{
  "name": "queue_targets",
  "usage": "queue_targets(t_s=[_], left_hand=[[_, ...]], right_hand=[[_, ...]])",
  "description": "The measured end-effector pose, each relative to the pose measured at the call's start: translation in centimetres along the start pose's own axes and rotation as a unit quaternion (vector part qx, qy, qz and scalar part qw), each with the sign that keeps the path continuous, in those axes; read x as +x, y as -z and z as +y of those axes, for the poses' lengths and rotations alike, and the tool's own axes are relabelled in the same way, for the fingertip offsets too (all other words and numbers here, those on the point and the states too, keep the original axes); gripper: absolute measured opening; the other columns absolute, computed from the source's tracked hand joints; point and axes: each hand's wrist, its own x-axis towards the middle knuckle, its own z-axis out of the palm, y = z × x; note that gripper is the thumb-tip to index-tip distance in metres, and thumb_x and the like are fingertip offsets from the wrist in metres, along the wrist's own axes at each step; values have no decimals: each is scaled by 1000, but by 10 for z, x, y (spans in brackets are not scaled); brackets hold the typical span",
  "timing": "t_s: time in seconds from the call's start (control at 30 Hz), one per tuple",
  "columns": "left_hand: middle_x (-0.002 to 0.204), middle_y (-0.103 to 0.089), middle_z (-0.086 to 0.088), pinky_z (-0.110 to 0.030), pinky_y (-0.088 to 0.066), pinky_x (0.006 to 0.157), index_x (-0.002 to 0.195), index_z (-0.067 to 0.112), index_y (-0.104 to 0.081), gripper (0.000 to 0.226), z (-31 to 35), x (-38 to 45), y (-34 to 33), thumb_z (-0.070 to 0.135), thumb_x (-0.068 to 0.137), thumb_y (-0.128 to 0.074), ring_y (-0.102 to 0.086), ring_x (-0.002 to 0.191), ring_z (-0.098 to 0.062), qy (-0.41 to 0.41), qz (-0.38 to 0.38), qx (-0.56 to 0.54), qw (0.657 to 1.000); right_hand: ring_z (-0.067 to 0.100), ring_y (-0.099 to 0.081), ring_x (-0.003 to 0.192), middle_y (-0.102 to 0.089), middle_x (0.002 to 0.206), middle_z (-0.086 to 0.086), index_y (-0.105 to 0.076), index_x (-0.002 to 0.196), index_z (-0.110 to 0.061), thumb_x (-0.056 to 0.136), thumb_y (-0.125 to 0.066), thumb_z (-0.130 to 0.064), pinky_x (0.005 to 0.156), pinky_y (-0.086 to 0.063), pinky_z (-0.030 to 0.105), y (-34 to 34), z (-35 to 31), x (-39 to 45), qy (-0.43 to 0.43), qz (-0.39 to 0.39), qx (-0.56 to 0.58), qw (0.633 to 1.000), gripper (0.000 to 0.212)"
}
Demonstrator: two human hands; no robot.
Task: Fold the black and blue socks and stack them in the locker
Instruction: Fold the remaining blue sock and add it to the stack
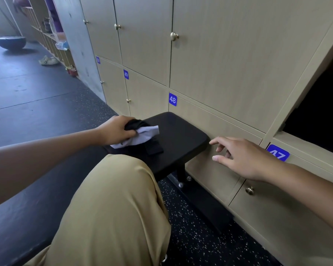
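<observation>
Lying bunched at the near-left end of the black surface [181, 131]: black socks [154, 145] with pale blue sock [140, 136] across them. Left hand [115, 130], grip pinching the bundle's left end. Right hand [238, 156], right of the surface, fingers spread, empty. Items judged light, limp, unbreakable; best taken at cuff or toe. Open locker [319, 120] far right of the surface

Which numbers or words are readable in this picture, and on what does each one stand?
"48": blue tag on a locker door.
"49": blue tag on the door further left.
"47": blue tag near the right hand, its lower part hidden.
Farthest blue tag: too blurred to read.
</observation>
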Motion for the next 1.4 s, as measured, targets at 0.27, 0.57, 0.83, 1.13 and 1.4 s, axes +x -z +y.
queue_targets(t_s=[0.27, 0.57, 0.83, 1.13, 1.4], left_hand=[[68, -55, -7, -30, -40, 61, 88, -4, -60, 16, 22, 11, 29, 10, 92, -63, -49, 62, -15, 73, 37, -193, 978], [84, -60, -11, -34, -46, 72, 91, 6, -61, 5, 90, 15, 32, 9, 96, -61, -59, 79, -21, 66, -12, -422, 904], [100, -66, -19, -42, -51, 86, 111, -6, -65, 25, 164, 26, 12, 13, 95, -62, -65, 91, -29, 57, -63, -505, 859], [117, -73, -8, -44, -54, 99, 117, 10, -71, 60, 232, 40, 0, 58, 104, -37, -69, 112, -28, 35, -117, -598, 792], [129, -68, 2, -39, -49, 105, 127, 18, -67, 64, 290, 34, -18, 59, 106, -24, -62, 120, -14, 11, -95, -592, 800]], right_hand=[[5, -60, 88, -57, 108, -17, -51, 132, -39, 97, -60, -45, 84, -52, 35, 0, -10, 11, 12, 25, 28, 999, 36], [4, -64, 85, -65, 107, -15, -61, 125, -34, 94, -67, -34, 83, -52, 23, 14, -23, 11, 3, 117, 187, 975, 32], [4, -68, 88, -66, 113, -15, -63, 123, -28, 89, -75, -28, 78, -46, 9, 34, -38, 4, -15, 196, 348, 917, 37], [5, -62, 117, -57, 137, -9, -49, 143, -25, 66, -70, -68, 103, -52, 41, 53, -19, -8, -89, 209, 483, 845, 91], [21, -73, 105, -77, 110, 4, -63, 121, -15, 72, -75, -57, 101, -53, 50, 75, 12, -37, -115, 235, 603, 754, 65]])
